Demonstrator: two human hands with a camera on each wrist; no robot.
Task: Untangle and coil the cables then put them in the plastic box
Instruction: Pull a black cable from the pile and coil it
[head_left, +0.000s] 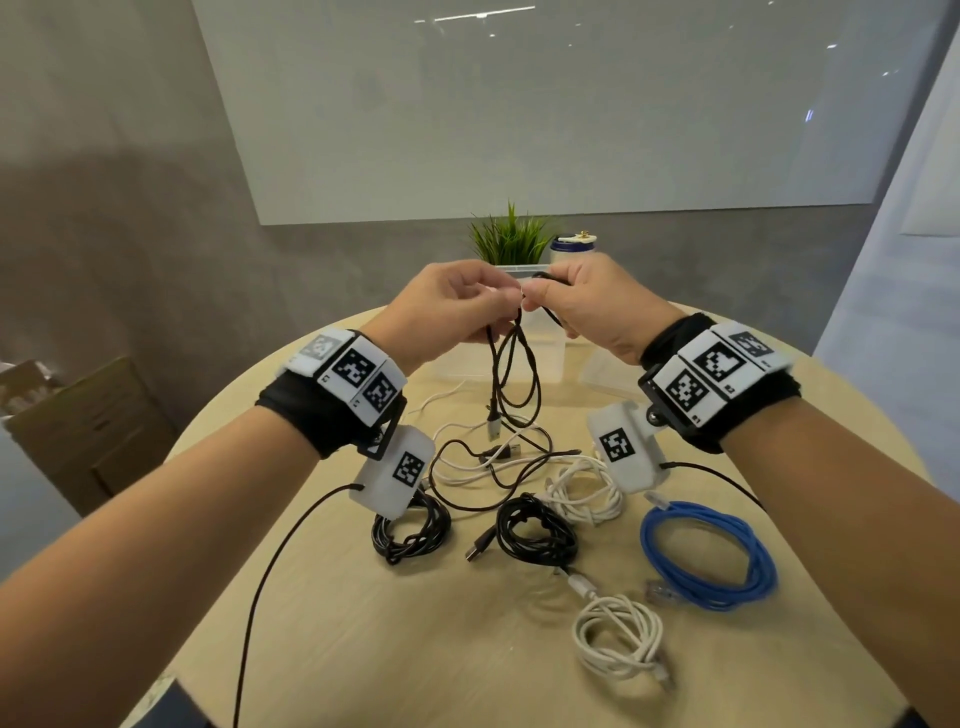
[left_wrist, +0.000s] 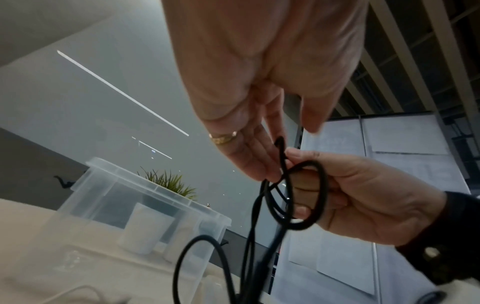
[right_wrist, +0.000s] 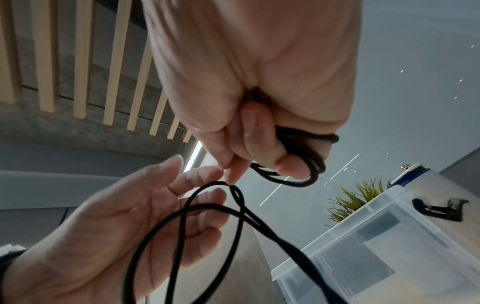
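Both hands are raised over the round table (head_left: 363, 623). My right hand (head_left: 550, 296) grips small loops of a black braided cable (head_left: 514, 374) wound over its fingers, and its fingertips (right_wrist: 231, 176) pinch the strand. My left hand (head_left: 493, 301) is relaxed, its fingers (left_wrist: 262, 156) touching the strand beside that pinch, thumb apart. The rest of the cable hangs in long loops, its plug (head_left: 493, 428) dangling above the table. The clear plastic box (head_left: 550, 364) stands open just behind the hanging cable.
On the table lie two black coils (head_left: 410, 530) (head_left: 537, 530), two white coils (head_left: 587, 493) (head_left: 618, 639), a blue coil (head_left: 711, 556) and loose tangled cables (head_left: 493, 457). The box lid (head_left: 608, 369) lies to the right. A plant (head_left: 511, 241) and jar (head_left: 574, 247) stand behind; a cardboard box (head_left: 88, 431) sits left.
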